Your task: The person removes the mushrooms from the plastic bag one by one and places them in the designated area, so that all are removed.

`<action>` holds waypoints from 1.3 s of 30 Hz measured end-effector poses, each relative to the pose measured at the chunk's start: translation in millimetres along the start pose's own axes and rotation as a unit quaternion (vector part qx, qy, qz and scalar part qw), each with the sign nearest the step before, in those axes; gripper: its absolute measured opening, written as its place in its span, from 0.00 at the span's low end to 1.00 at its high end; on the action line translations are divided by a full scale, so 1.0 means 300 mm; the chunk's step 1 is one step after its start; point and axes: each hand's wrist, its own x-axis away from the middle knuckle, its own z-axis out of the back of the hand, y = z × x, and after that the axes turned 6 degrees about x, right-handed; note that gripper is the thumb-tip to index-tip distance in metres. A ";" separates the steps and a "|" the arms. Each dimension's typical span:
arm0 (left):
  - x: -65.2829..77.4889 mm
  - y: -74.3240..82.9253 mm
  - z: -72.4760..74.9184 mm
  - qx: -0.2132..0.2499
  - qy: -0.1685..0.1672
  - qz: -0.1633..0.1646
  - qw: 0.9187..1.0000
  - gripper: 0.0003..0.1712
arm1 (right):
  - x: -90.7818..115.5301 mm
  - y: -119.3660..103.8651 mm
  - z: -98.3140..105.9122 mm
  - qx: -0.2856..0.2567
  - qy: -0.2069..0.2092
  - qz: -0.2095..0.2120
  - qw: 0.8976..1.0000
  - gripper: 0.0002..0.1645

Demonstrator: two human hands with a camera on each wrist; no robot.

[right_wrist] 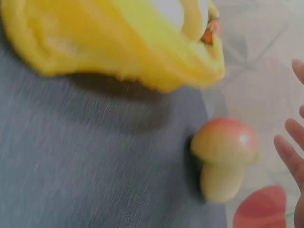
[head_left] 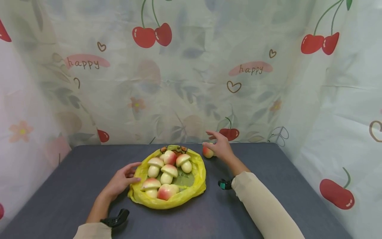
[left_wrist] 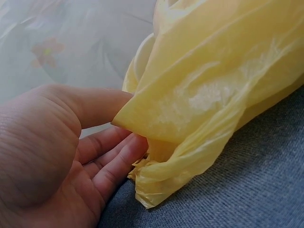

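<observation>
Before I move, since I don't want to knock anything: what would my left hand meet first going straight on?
The yellow bag: your left hand points at its side and seems to touch it, though depth is unclear.

mushrooms in bag on table; lone mushroom right of bag; curtain behind

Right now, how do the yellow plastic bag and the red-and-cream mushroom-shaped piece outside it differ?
The bag is large, thin and creased; the piece small, thick and smooth. The left hand touches the bag; the right hand hovers near the piece. Both rest on the dark table.
</observation>
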 end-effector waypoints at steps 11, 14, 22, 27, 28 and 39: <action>-0.001 -0.002 0.004 0.006 -0.002 0.001 1.000 0.36 | -0.054 -0.098 -0.076 -0.029 -0.044 0.039 0.998 0.31; -0.002 -0.001 0.003 0.009 -0.004 0.000 1.000 0.36 | -0.048 -0.121 -0.100 -0.025 -0.055 0.047 0.997 0.30; -0.002 0.007 0.000 0.011 -0.006 -0.001 1.000 0.36 | -0.026 -0.154 -0.156 -0.027 -0.089 0.064 0.994 0.29; -0.001 0.010 0.000 0.011 -0.006 0.002 1.000 0.36 | -0.021 -0.153 -0.180 -0.022 -0.141 0.064 0.988 0.29; -0.001 0.010 0.000 0.011 -0.006 0.002 1.000 0.36 | -0.020 -0.153 -0.184 -0.021 -0.153 0.064 0.986 0.30; -0.002 -0.001 0.003 0.009 -0.009 -0.002 1.000 0.36 | -0.011 -0.164 -0.202 0.095 -0.281 0.090 0.951 0.31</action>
